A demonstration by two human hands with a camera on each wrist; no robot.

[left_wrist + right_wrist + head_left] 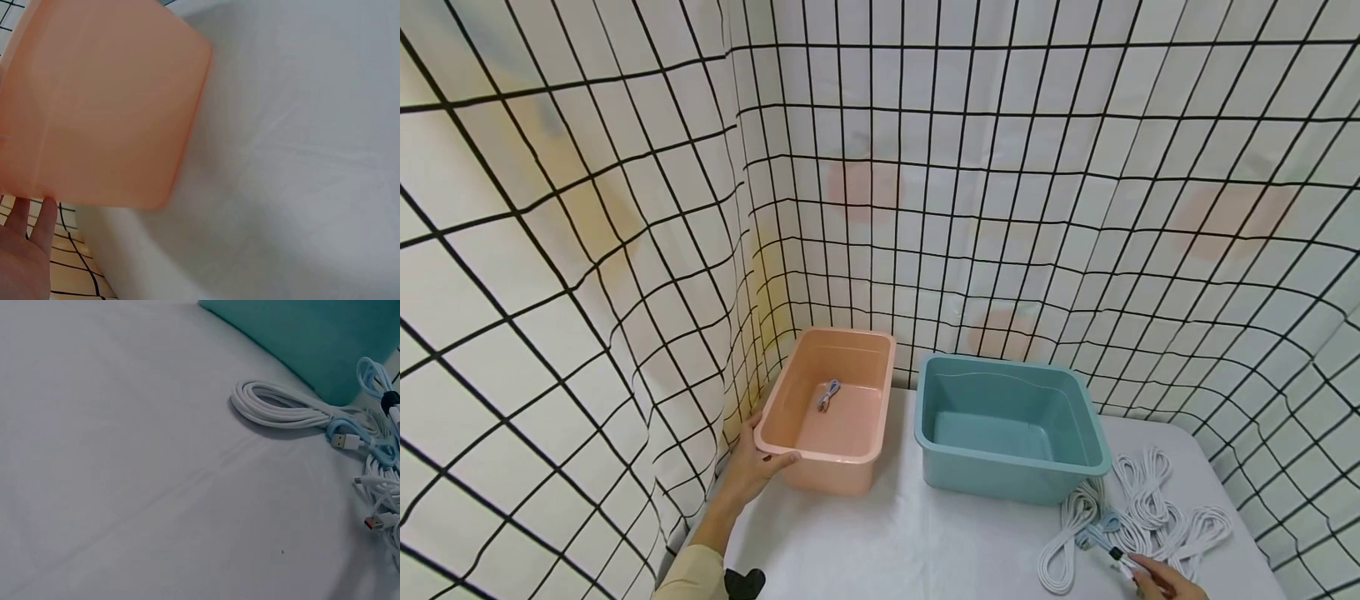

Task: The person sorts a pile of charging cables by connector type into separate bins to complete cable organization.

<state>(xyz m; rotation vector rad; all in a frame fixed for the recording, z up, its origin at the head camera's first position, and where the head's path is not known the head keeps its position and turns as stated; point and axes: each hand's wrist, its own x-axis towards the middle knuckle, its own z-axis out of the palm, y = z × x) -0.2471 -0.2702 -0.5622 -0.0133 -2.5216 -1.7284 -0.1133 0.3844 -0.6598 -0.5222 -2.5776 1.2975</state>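
Observation:
At the near left corner of the orange-pink bin (838, 473), my left hand (750, 467) grips the rim, thumb along the front edge and fingers down the left side. A small bundled light-coloured cable (828, 395) lies inside that bin. In the left wrist view, fingertips touch the bin's wall (106, 125). Low on the right, my right hand (1167, 578) pinches a light blue USB cable (1097, 538) by its white end, near a black tie. The right wrist view catches this cable's loop (371, 370) at its right edge; the hand itself is outside that view.
A teal bin (1000, 479) stands right of the pink one. Several coiled white cables (1142, 487) lie on the white-covered table (880, 542), close to the teal bin's right front corner. Black wire mesh (925, 208) rises behind and along both sides.

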